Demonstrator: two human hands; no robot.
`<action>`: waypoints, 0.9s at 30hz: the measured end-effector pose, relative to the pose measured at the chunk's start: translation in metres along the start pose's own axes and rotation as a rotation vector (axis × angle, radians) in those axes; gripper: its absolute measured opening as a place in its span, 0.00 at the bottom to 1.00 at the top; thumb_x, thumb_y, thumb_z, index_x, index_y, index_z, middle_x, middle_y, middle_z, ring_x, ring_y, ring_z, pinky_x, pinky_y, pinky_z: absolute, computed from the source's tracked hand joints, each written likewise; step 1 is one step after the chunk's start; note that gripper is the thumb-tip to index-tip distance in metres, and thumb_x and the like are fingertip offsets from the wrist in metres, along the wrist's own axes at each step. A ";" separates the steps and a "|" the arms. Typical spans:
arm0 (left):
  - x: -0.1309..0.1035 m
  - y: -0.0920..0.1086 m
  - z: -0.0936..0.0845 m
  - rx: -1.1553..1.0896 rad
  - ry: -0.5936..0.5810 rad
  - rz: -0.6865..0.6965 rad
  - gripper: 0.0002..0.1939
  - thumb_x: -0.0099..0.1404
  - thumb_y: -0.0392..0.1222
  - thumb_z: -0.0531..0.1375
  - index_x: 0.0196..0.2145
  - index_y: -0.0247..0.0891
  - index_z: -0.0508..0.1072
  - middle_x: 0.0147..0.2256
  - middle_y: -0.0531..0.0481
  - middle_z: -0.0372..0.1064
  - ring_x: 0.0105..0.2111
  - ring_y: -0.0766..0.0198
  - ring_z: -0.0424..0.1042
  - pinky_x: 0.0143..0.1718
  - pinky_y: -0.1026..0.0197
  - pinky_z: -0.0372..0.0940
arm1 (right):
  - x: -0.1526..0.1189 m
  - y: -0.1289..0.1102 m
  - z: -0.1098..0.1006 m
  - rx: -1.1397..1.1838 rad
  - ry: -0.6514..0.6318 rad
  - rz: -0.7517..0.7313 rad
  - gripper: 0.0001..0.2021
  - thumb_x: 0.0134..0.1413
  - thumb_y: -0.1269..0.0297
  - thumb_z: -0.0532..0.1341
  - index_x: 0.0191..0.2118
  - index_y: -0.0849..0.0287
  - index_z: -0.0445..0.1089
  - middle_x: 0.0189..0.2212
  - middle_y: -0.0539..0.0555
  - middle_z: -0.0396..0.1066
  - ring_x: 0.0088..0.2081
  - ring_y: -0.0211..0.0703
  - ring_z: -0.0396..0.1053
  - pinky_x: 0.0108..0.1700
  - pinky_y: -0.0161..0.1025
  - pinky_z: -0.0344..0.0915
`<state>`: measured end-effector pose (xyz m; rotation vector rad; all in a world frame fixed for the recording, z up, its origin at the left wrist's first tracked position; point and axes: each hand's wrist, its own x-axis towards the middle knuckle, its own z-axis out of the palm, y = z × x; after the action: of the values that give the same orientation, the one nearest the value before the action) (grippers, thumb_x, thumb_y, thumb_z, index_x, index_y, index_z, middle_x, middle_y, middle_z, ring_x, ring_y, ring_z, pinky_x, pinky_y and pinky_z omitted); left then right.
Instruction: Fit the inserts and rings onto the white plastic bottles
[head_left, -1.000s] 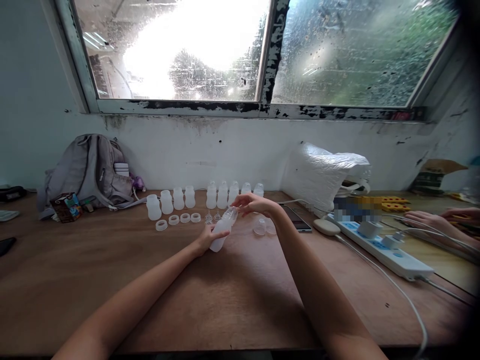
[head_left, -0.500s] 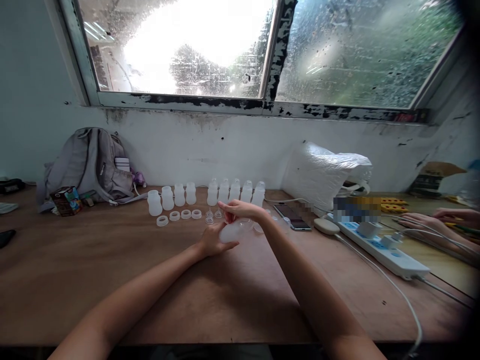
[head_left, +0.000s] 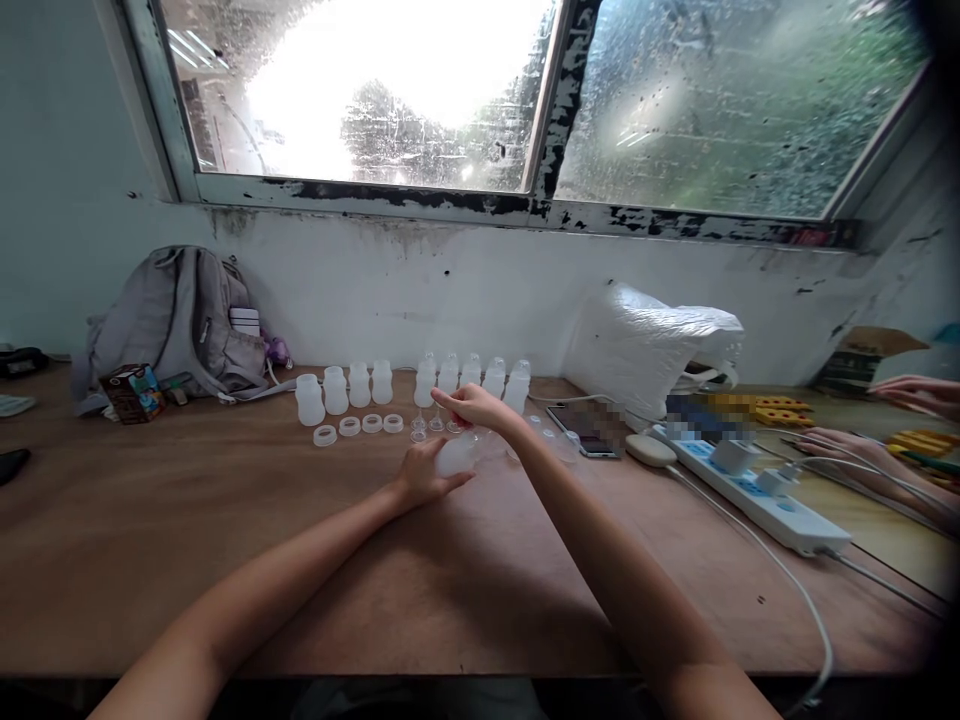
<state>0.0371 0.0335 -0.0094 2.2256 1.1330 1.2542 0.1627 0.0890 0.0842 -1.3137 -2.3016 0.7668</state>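
Note:
My left hand [head_left: 420, 474] grips a translucent white bottle [head_left: 456, 456] just above the wooden table [head_left: 225, 520]. My right hand [head_left: 472, 408] is curled over the bottle's top end, fingers pinched there; what it pinches is hidden. Behind my hands stands a row of capped bottles [head_left: 471, 372]. To their left are several open bottles [head_left: 334, 390] with white rings [head_left: 358, 426] lying in front of them. Two clear teats [head_left: 426, 428] stand by the rings. Clear caps [head_left: 555, 442] lie to the right of my hands.
A grey backpack [head_left: 176, 325] and a small carton [head_left: 135, 392] sit at the back left. A white plastic bag [head_left: 649, 345], a phone [head_left: 589, 428] and a power strip [head_left: 757, 492] with cables lie at the right. Another person's hands [head_left: 877, 440] work at the far right.
The bottle has dropped from a raised tilt to lie lower in my left hand. My right hand has moved left and closer over its top. The view has shifted slightly.

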 end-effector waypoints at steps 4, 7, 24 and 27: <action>-0.001 0.001 0.000 0.004 0.025 0.009 0.28 0.48 0.51 0.60 0.46 0.39 0.63 0.40 0.46 0.66 0.40 0.55 0.65 0.42 0.57 0.57 | 0.001 -0.004 -0.001 -0.040 -0.044 0.003 0.30 0.39 0.36 0.48 0.13 0.62 0.59 0.11 0.50 0.57 0.14 0.30 0.52 0.19 0.32 0.50; -0.001 0.000 0.001 0.027 -0.001 0.006 0.28 0.48 0.51 0.60 0.46 0.38 0.62 0.40 0.45 0.66 0.39 0.54 0.64 0.41 0.56 0.57 | 0.001 -0.003 0.000 -0.078 -0.120 0.003 0.30 0.38 0.36 0.49 0.13 0.62 0.61 0.13 0.51 0.62 0.15 0.31 0.55 0.19 0.32 0.51; -0.001 0.003 -0.001 0.001 0.043 -0.049 0.25 0.48 0.51 0.60 0.43 0.38 0.64 0.37 0.46 0.66 0.36 0.55 0.65 0.39 0.58 0.57 | 0.001 -0.022 -0.001 0.003 0.078 0.054 0.30 0.41 0.36 0.47 0.15 0.62 0.60 0.15 0.54 0.63 0.14 0.31 0.56 0.18 0.30 0.55; -0.001 0.004 -0.002 0.002 0.044 -0.068 0.25 0.48 0.51 0.60 0.42 0.38 0.65 0.36 0.46 0.67 0.35 0.55 0.65 0.38 0.58 0.57 | 0.003 -0.021 0.000 -0.002 0.082 0.054 0.29 0.41 0.37 0.47 0.15 0.62 0.60 0.15 0.54 0.63 0.14 0.31 0.56 0.17 0.30 0.55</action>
<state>0.0370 0.0304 -0.0067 2.1524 1.2163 1.2801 0.1476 0.0832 0.0976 -1.3871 -2.2121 0.7148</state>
